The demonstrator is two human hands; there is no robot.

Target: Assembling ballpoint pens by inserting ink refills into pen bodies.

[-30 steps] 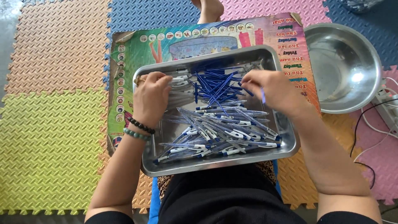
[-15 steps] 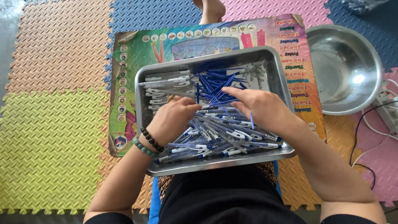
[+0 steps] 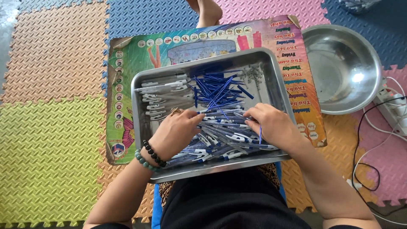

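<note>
Both hands worked the pen pile (image 3: 220, 135) in the steel tray (image 3: 277, 91) — light, stiff, slippery barrels, best pinched mid-shaft. Right hand (image 3: 273, 127) pinched a blue refill (image 3: 260, 133); left hand (image 3: 176, 131) lay loose, gripping nothing visible.

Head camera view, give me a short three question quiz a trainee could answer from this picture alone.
1. True or false: the metal tray sits on a colourful printed board.
2. Multiple choice: what lies to the right of the tray? A) a steel bowl B) a wooden box C) a glass jar
3. Fill in: the bead bracelets are on the ___ wrist.

Key
1. True.
2. A.
3. Left. The left hand and right hand both rest in the pile of pens; a loose blue refill stands by the right hand's fingers.
</note>
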